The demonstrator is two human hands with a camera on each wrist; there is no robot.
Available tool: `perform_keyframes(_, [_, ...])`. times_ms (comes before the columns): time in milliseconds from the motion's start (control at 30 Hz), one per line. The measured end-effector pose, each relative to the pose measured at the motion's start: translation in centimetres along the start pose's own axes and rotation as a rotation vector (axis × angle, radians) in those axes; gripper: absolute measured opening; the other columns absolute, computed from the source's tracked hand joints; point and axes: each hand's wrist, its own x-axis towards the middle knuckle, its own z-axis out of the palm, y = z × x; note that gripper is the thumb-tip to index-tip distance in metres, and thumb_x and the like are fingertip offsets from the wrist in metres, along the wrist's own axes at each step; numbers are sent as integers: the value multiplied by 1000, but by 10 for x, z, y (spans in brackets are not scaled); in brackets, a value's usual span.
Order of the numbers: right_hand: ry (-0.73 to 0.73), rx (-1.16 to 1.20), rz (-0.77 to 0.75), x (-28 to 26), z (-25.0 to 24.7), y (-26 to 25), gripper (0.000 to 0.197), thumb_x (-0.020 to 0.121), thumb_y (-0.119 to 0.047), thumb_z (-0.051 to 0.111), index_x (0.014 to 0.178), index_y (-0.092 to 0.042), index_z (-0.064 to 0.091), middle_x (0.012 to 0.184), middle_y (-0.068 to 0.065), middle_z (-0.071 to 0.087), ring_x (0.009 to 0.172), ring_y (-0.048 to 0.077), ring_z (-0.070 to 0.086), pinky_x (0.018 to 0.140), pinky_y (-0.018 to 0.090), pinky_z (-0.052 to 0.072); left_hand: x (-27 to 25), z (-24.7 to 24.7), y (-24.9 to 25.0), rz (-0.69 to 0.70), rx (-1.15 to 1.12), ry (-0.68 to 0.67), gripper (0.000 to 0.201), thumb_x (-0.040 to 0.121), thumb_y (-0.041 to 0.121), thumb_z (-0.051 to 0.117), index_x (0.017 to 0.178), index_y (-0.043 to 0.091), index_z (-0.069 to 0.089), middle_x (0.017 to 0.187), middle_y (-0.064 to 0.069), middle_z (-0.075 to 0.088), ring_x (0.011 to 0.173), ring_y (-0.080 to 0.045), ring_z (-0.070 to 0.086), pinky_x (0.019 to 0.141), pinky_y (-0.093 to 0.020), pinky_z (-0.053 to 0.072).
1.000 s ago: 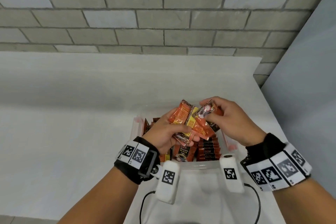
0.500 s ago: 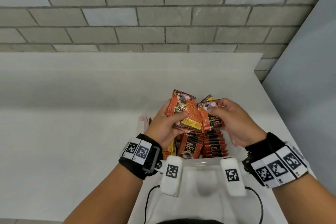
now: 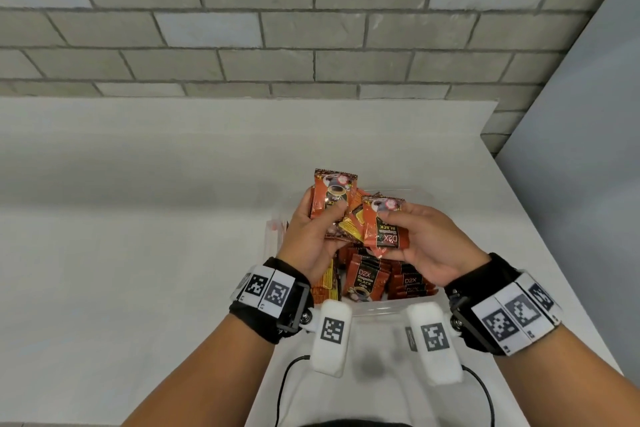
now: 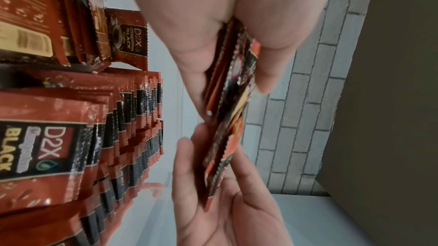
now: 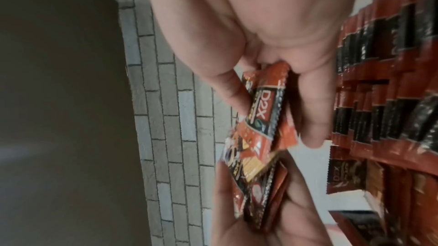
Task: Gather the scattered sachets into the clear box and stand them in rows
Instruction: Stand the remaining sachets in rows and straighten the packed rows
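Note:
Above the clear box (image 3: 429, 198) my left hand (image 3: 313, 236) grips a bunch of orange-red coffee sachets (image 3: 332, 199), held upright. My right hand (image 3: 420, 239) pinches one sachet (image 3: 382, 227) at the bunch's right side, its label upside down. Inside the box, rows of sachets (image 3: 367, 279) stand on edge under my hands. In the left wrist view the held bunch (image 4: 227, 111) sits between thumb and fingers, beside the standing rows (image 4: 132, 128). The right wrist view shows the pinched sachet (image 5: 263, 117) and the rows (image 5: 379, 119).
The box stands on a white table (image 3: 138, 236) near its right edge. A grey brick wall (image 3: 277, 28) runs behind, and a grey panel (image 3: 581, 184) stands to the right. No loose sachets show on the table.
Both hands rose slightly with the bunch. The right hand drew one sachet out to the right and turned it face up, label upside down.

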Motion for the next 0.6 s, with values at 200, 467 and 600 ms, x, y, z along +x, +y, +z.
perform_keyframes(200, [40,83,-140,2,0,-7,23,90,-1,55,110,-12,60,106,11,69,86,20,67,66,31,55,0,-4,3,-102,-28,-32,26,96,11,44,118,11,58,112,-16,68,101,-31,65,84,-47,54])
perform_keyframes(467, [46,3,-83,3,4,-3,27,88,-4,60,114,-5,58,109,14,67,88,23,66,84,44,54,-3,-5,-1,-56,123,-94,48,77,-8,63,116,18,57,100,-8,72,92,-23,70,75,-39,59])
perform_keyframes(600, [83,-24,-120,4,-1,-6,27,88,-2,59,114,-10,58,101,10,68,83,21,67,80,43,53,-2,-6,4,-91,31,-80,38,89,-9,48,117,14,61,100,-9,72,91,-24,69,75,-42,59])
